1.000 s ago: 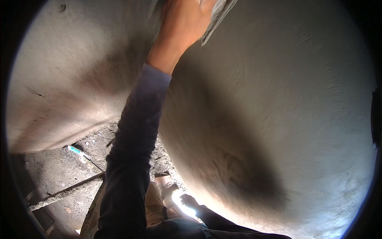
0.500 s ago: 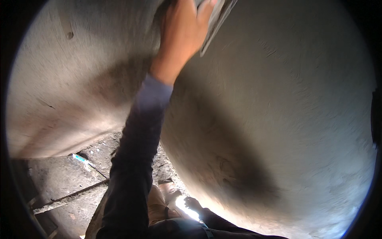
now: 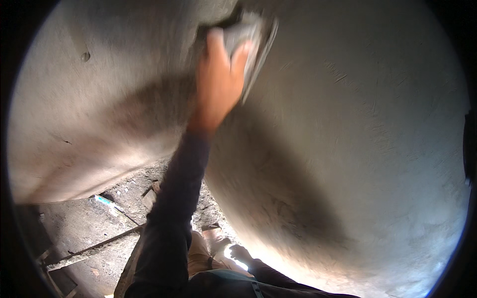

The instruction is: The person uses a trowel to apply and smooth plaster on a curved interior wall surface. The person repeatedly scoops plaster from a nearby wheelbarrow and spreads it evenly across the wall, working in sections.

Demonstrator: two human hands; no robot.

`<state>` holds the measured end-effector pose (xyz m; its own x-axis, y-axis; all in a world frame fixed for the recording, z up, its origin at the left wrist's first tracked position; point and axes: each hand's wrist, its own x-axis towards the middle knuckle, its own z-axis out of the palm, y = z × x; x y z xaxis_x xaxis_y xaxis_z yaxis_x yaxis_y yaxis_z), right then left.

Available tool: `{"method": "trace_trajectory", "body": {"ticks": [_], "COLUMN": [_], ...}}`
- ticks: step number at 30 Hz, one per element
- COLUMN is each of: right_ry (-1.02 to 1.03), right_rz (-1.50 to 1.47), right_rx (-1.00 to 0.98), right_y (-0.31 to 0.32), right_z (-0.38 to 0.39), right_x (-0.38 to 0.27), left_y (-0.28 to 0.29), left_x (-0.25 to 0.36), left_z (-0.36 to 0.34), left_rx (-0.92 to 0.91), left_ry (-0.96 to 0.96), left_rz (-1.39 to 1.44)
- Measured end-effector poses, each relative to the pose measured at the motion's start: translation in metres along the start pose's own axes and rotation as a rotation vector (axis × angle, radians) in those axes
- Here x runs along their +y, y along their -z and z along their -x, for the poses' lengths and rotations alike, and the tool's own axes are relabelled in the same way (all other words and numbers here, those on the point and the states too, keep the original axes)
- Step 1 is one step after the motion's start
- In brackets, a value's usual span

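High where the left wall [image 3: 114, 64] meets the right wall [image 3: 377, 129], the grip of the left hand [image 3: 219, 84] pinches a flat grey tool [image 3: 259, 49] — seemingly to steady its long edge. The right hand [image 3: 240, 253] hangs low, its grip too dark to tell.

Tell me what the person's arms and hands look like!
The left hand wears no glove, and a long, dark left sleeve covers that arm down to the wrist. The right sleeve looks dark too. The right hand is small and shadowy, so its details are hard to see.
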<state>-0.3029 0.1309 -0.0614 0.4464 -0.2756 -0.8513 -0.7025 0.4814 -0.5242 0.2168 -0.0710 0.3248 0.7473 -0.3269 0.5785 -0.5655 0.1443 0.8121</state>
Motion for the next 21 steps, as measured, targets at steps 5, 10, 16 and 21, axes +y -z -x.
{"method": "trace_trajectory", "body": {"ticks": [5,10,16,21], "right_ry": [0.023,0.08,0.075,-0.001], "right_rz": [0.0,-0.072,-0.082,-0.15], "right_rx": [0.016,0.018,-0.001,0.009], "right_y": [0.014,0.02,0.013,0.02], "right_z": [-0.013,-0.01,-0.01,-0.002], "right_x": [0.032,0.03,0.017,0.025], "left_y": [-0.025,-0.007,-0.007,-0.019], "left_x": [-0.051,0.008,-0.028,0.005], "left_z": [0.12,-0.013,0.114,0.118], "left_rx": [-0.02,0.054,-0.004,0.001], "left_ry": [-0.012,0.001,0.106,0.093], "left_rz": [0.081,-0.077,0.002,0.024]}}
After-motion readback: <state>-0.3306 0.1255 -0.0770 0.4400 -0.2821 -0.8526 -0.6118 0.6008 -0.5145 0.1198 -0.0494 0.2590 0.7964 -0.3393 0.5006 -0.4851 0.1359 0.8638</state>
